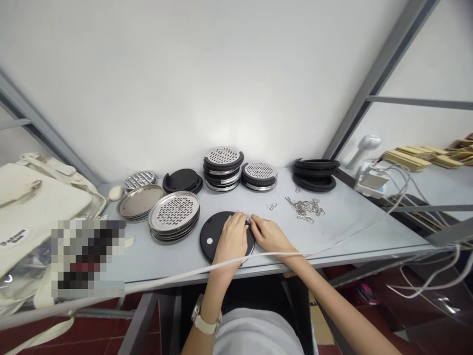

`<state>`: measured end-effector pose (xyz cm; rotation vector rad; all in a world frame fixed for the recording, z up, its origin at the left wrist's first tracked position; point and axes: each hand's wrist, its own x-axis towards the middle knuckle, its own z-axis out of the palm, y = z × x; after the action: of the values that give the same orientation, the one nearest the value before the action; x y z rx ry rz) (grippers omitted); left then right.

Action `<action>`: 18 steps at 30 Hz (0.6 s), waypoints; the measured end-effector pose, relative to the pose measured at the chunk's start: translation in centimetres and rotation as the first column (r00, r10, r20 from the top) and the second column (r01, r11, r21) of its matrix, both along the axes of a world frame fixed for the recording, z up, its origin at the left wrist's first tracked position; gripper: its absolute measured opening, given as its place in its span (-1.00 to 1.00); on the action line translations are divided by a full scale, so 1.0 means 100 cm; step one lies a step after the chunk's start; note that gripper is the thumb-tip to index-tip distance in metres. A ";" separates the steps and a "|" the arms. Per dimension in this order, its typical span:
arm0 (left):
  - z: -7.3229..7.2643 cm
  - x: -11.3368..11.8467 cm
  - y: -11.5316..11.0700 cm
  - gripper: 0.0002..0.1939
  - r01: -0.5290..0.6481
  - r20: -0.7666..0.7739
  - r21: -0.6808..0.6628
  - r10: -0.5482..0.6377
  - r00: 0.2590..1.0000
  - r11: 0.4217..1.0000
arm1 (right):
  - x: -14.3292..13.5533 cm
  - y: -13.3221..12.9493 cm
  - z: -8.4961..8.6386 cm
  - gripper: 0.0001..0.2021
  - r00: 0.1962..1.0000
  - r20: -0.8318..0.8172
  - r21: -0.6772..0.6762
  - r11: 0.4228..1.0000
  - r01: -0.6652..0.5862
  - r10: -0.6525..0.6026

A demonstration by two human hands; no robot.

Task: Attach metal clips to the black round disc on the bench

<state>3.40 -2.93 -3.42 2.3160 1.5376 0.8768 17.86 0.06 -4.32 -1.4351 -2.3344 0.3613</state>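
Observation:
A flat black round disc (207,228) with a white dot lies near the table's front edge. My left hand (232,237) reaches across its top, fingers together and tips at the far rim, holding it. At the disc's upper right rim my right hand (269,233) is closed in a pinch. A small shiny bit shows at those fingertips, too small to name. To the right lie a heap of small metal clips (306,207) and a loose clip (272,205). Left of the disc stands a stack of metal grater plates (176,211).
Along the wall stand black rings with grater plates (223,167), a shorter stack (259,172), black discs (182,180) and black rings (315,182). Plain metal plates (139,201) sit at left, beside a cream bag (40,207). A white cable (177,279) crosses in front of my forearms.

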 end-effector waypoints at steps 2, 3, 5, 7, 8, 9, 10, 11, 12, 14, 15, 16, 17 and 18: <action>-0.002 0.004 -0.002 -0.67 -0.036 -0.001 0.000 0.036 0.999 0.999 | 0.001 0.001 -0.001 -0.74 1.000 -0.008 0.000 1.000 -0.014 0.014; -0.002 0.006 -0.003 -0.66 -0.050 0.000 0.000 0.050 0.999 0.999 | 0.002 0.001 -0.001 -0.74 1.000 -0.013 0.000 1.000 -0.025 0.025; -0.002 0.008 -0.005 -0.66 -0.068 0.007 -0.006 0.068 0.998 0.998 | 0.004 0.003 -0.001 -0.74 0.998 -0.023 -0.003 0.998 -0.062 0.062; 0.000 0.010 -0.007 -0.66 -0.076 0.014 -0.020 0.077 0.997 0.997 | 0.007 0.004 0.000 -0.73 0.993 -0.038 -0.014 0.994 -0.109 0.108; 0.001 0.010 -0.007 -0.66 -0.079 0.017 -0.030 0.080 0.997 0.996 | 0.008 0.004 0.001 -0.73 0.991 -0.046 -0.021 0.992 -0.127 0.126; 0.002 0.011 -0.008 -0.67 -0.082 0.019 -0.041 0.083 0.996 0.996 | 0.009 0.004 0.001 -0.72 0.989 -0.055 -0.025 0.990 -0.138 0.137; 0.003 0.011 -0.008 -0.67 -0.085 0.021 -0.051 0.086 0.996 0.995 | 0.009 0.004 0.001 -0.72 0.988 -0.062 -0.026 0.989 -0.145 0.143; 0.004 0.011 -0.009 -0.68 -0.088 0.023 -0.059 0.090 0.996 0.994 | 0.010 0.004 0.001 -0.72 0.987 -0.067 -0.025 0.989 -0.147 0.145; 0.005 0.011 -0.009 -0.68 -0.090 0.023 -0.064 0.092 0.996 0.994 | 0.010 0.004 0.001 -0.72 0.987 -0.070 -0.021 0.989 -0.147 0.145; 0.005 0.011 -0.009 -0.68 -0.086 0.021 -0.064 0.088 0.996 0.994 | 0.009 0.003 0.000 -0.72 0.988 -0.073 -0.015 0.990 -0.140 0.139; 0.005 0.011 -0.010 -0.68 -0.084 0.021 -0.060 0.085 0.996 0.995 | 0.009 0.003 0.000 -0.72 0.988 -0.073 -0.013 0.991 -0.134 0.133; 0.004 0.010 -0.010 -0.68 -0.082 0.022 -0.055 0.083 0.996 0.995 | 0.009 0.003 0.000 -0.73 0.989 -0.073 -0.012 0.992 -0.127 0.126; 0.004 0.010 -0.010 -0.68 -0.080 0.026 -0.049 0.081 0.996 0.996 | 0.009 0.002 0.000 -0.73 0.990 -0.073 -0.011 0.993 -0.119 0.118; 0.004 0.010 -0.011 -0.68 -0.080 0.030 -0.043 0.081 0.996 0.996 | 0.009 0.002 0.000 -0.73 0.991 -0.073 -0.011 0.993 -0.114 0.113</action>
<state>4.41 -3.98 -3.07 2.2142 1.6305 0.8868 18.72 0.23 -4.30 -1.2774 -2.3647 0.4557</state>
